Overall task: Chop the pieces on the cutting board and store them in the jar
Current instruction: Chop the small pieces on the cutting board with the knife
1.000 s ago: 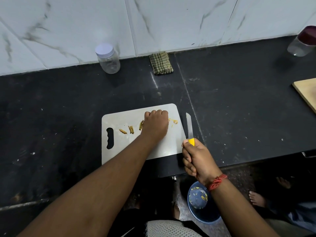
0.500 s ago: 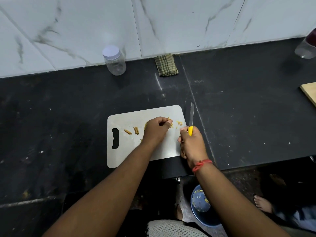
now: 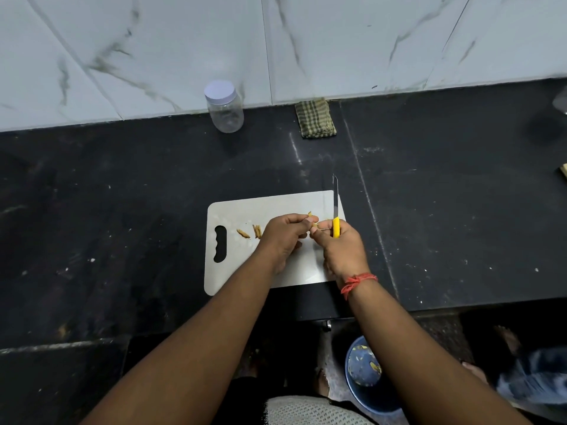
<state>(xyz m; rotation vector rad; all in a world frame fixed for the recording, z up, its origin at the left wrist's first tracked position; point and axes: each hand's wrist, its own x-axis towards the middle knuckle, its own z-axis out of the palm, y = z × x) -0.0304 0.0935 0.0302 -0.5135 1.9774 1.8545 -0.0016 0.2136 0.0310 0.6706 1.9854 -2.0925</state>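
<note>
1. At frame centre, the left hand [image 3: 283,237] pinches a small yellow-brown piece [image 3: 310,216] over the cutting board [image 3: 233,277]; its fingertips nearly meet the right hand [image 3: 340,250], and whether they touch is unclear.
2. The right hand grips the yellow handle of the knife [image 3: 336,210], blade pointing toward the top of the frame; most of the handle is hidden in the fist.
3. A few loose pieces [image 3: 250,232] lie left of the hands; others may be covered.
4. The jar [image 3: 225,107], lid on, stands at upper centre on the worktop [image 3: 122,210], well apart from the board.
5. Another vessel at the right edge is cut off.
</note>
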